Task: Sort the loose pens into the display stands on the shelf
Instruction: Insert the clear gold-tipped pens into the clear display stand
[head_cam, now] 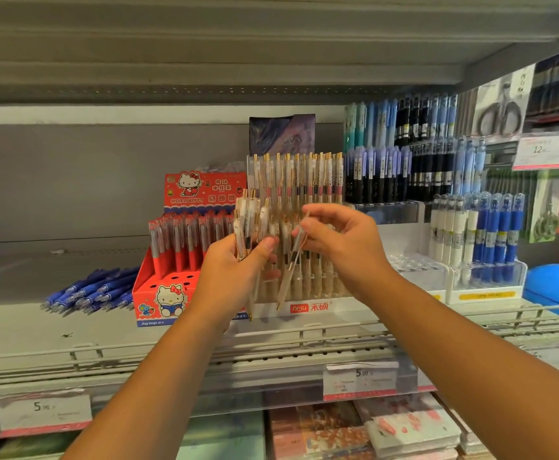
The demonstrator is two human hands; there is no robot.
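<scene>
— What's in the left hand (235, 270)?
— It's clenched around a bunch of clear gold-tipped pens (249, 224), at nine o'clock of the right hand (341, 247)

— And the right?
— It pinches a single pen (293, 260), tip slanting toward seven o'clock, in front of the clear stand (304, 305) on the shelf (72, 323)

— Others?
— Loose blue pens (93, 292) lie at nine o'clock of the red stand (158, 293)

Stationery shop: shelf (22, 327) w/ price tags (359, 380), pen display stands (304, 307), packaged scissors (500, 107).

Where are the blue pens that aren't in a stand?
The loose blue pens lie in a pile flat on the shelf, on the left of the head view, right beside the red Hello Kitty stand.
</scene>
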